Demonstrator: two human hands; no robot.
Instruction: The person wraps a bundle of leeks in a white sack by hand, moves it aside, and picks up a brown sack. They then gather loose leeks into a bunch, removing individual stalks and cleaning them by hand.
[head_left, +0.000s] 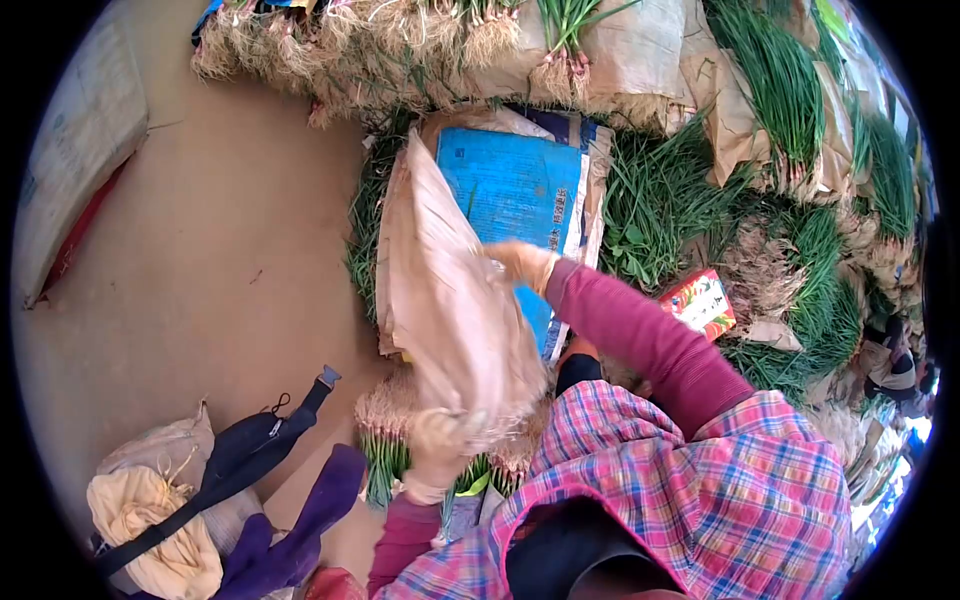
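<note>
A large tan paper sheet (455,270), creased like an opened sack, hangs slanting in front of me. My left hand (437,445), slightly blurred, is closed on its lower end. At the sheet's right edge, my right hand (522,263) grips it with bent fingers. Under the sheet lies a blue printed sack (510,190) on a stack of flattened paper sacks (597,200). Close to my left hand stand bundles of spring onions (385,430), roots up and green leaves down.
Spring onion bundles (270,50) line the back, roots facing me. More green bundles (780,90) and loose leaves (660,200) lie right, with a red printed box (700,303). At lower left are a black strapped bag (250,440), a cream cloth (150,520) and a purple cloth (310,530).
</note>
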